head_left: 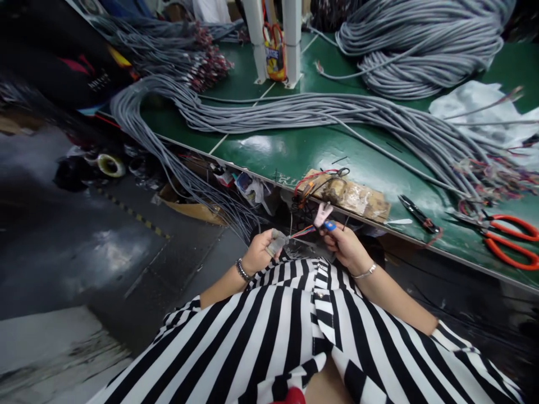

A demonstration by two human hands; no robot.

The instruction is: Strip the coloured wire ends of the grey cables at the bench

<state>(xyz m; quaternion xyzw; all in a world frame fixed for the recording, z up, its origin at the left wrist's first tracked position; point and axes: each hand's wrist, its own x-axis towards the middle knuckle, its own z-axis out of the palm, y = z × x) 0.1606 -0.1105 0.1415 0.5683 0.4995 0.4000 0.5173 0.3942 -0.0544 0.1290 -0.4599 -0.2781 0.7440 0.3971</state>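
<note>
My left hand (266,247), with grey coverings on its fingertips, is closed on the end of a grey cable. From that end several thin coloured wires (304,231) fan across to my right hand (343,244). The right fingers, with blue on the thumb tip, pinch together at the far ends of these wires. Just above the right fingertips is a pale pink, forked piece that looks like a clip (323,214); whether I hold it is unclear. Both hands are over my lap, in front of the bench edge. The exact wire tips are hidden.
On the green bench (261,148) lies a long bundle of grey cables (295,112), draping off its left side. A taped block (353,197) sits at the edge, with black-handled snips (419,214) and orange-handled scissors (511,238) rightward. A large cable coil (421,45) lies behind.
</note>
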